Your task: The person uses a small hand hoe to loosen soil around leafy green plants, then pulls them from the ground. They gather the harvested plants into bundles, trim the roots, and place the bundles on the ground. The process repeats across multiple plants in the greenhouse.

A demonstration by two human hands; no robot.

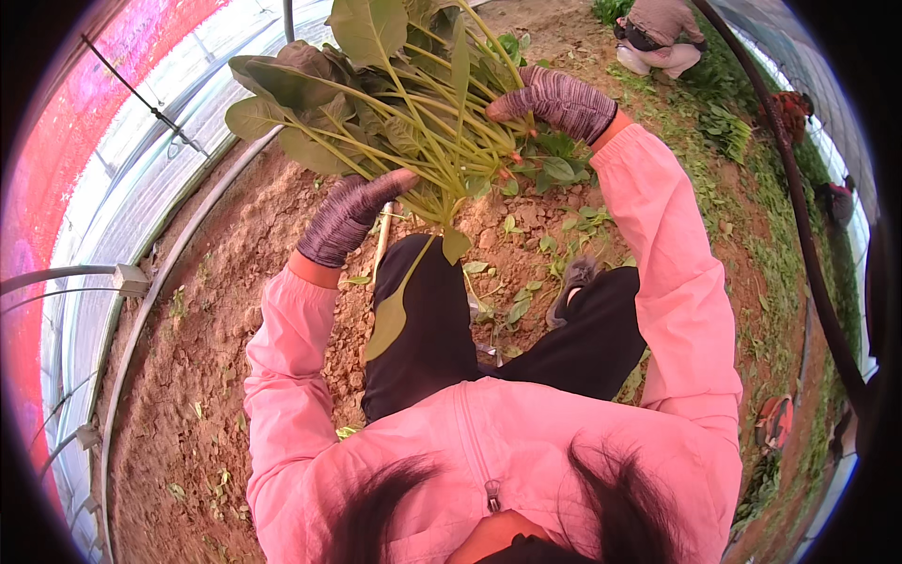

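Observation:
A large bunch of spinach (423,120) is held up between my two gloved hands, above my knees. Its broad leaves spread up and to the left, while the pinkish root ends point down and right. My left hand (359,211) grips the bunch from the lower left, thumb across the stems. From the upper right, my right hand (557,102) clasps the stems near the roots, its far fingers hidden behind them. One long-stemmed leaf (389,317) hangs loose from the bunch, over my dark trouser leg (430,296).
Reddish, cloddy soil (204,338) with scattered leaves surrounds me. A pale pipe (151,289) and plastic sheeting (91,204) run along the left. A dark curved pole (789,169) stands at right. Another person (662,35) crouches at the upper right, near cut greens (726,130).

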